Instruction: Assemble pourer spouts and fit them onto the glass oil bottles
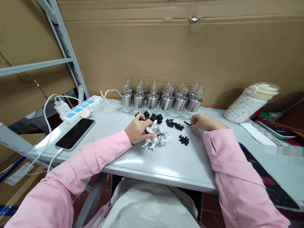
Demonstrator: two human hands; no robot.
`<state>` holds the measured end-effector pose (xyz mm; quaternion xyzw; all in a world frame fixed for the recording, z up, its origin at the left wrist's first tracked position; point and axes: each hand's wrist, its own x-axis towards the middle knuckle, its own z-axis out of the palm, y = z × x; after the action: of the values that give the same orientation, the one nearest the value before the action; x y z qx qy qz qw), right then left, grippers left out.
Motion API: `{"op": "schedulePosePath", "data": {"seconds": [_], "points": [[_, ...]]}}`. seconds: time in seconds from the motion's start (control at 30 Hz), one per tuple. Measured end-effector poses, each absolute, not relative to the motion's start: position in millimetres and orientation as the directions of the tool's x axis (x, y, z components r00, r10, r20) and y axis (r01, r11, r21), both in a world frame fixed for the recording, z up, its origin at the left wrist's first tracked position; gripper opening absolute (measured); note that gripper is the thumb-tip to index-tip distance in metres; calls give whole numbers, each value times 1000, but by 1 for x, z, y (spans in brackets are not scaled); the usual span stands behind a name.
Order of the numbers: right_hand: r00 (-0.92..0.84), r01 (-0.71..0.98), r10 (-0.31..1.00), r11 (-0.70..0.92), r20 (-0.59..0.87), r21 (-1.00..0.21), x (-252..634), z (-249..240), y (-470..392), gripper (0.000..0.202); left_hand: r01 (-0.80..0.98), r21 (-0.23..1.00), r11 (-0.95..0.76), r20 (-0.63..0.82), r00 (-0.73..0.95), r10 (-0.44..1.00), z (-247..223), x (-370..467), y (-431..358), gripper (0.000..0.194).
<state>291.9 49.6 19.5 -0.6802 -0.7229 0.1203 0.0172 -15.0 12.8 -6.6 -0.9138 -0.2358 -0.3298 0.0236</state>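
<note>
My left hand (138, 129) is closed around a silver metal part (152, 127), just above a pile of silver parts (157, 141) on the grey table. Pinched in my right hand (199, 121) is a thin black stick (187, 123) that points left. Between my hands lie small black pieces (175, 124), with another small black cluster (184, 140) nearer the front. Several round black parts (153, 117) stand behind my left hand, partly hidden by it. Rows of glass bottles with metal sleeves (152, 101) line the back of the table.
A phone (75, 134) and a white power strip (81, 109) with cables lie at the left. At the right are a dotted bottle (244, 104), a white strip (257, 133) and a dark flat screen (269, 177). Cardboard (158, 47) rises behind the table.
</note>
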Motion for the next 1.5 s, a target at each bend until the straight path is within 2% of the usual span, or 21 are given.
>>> {"op": "schedulePosePath", "data": {"seconds": [0.17,0.5,0.6,0.77,1.07,1.17,1.33,1.5], "points": [[-135,960,971,78,-199,-271,294,9,55,18,459,124,-880,604,669,434,-9,-15,14,67],[-224,932,917,102,-330,-348,290,13,52,9,470,120,-874,592,673,443,-8,-15,13,69],[-254,926,904,124,-344,-358,288,12,52,14,454,113,-884,611,670,422,-7,-15,12,72],[-223,947,929,135,-294,-292,276,14,49,29,464,117,-878,599,672,435,-6,-14,12,71],[-254,943,960,219,-117,-252,262,14,49,14,465,121,-877,590,677,441,-6,-15,12,70],[-257,944,959,222,-121,-244,257,15,47,16,464,116,-878,596,675,435,-6,-15,12,70],[-262,945,960,233,-102,-228,251,15,45,31,448,107,-888,607,678,415,-6,-15,13,70],[-272,941,959,249,-76,-229,247,10,48,20,461,116,-880,582,687,436,-7,-15,14,65]]}}
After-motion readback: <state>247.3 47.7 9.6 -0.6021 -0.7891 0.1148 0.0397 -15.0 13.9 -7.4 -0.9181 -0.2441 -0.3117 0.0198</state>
